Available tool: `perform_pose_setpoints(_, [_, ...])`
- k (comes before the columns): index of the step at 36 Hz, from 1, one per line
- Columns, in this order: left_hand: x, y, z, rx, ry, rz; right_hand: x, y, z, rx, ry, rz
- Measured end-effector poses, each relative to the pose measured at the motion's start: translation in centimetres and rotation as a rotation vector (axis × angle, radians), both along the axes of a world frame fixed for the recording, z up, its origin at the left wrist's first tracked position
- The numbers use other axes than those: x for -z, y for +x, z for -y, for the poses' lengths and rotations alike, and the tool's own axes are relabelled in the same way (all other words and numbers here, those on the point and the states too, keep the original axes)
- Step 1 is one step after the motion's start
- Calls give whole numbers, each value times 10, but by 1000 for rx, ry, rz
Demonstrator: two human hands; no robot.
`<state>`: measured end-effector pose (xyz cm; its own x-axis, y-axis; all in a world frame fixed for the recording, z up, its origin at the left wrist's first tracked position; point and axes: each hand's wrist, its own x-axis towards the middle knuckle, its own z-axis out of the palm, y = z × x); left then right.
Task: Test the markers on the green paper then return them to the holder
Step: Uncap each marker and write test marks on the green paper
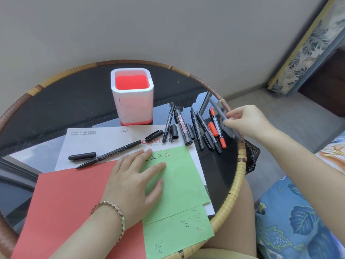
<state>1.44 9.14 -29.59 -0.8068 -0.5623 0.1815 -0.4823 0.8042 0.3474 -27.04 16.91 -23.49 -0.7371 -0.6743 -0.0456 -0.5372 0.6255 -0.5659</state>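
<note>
The green paper [179, 184] is pressed flat by the left hand [134, 184], fingers straight and spread over its upper left part, just below a row of written marks. At the right rim of the table [240, 165], a grey marker [217, 107] is pinched between thumb and fingertips of the right hand [248, 120] (barrel tilted, far end pointing away). The holder [133, 107] is seen upright at the back, white outside, red inside. The other markers [197, 128] are clustered between holder and right hand, and one uncapped black marker [112, 154] is seen lying on the white sheet [104, 139], its cap [82, 156] beside it
</note>
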Motion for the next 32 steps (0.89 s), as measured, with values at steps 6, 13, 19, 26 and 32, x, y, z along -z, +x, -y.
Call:
perform_pose_setpoints(6, [1, 0, 1, 5, -3, -16, -23, 45, 0, -147, -325, 312])
perform_pose_setpoints(13, [0, -2, -1, -6, -5, -11, -10, 98, 4, -213, -548, 502])
perform_pose_setpoints(19, [1, -2, 1, 5, 10, -24, 12, 127, 16, -239, -531, 652])
perform_pose_setpoints(26, [4, -1, 1, 11, 4, -49, 34, 131, 26, -16, -581, 450])
perform_pose_setpoints(32, [5, -1, 1, 3, 3, -59, 44, 125, 26, 89, -644, 331])
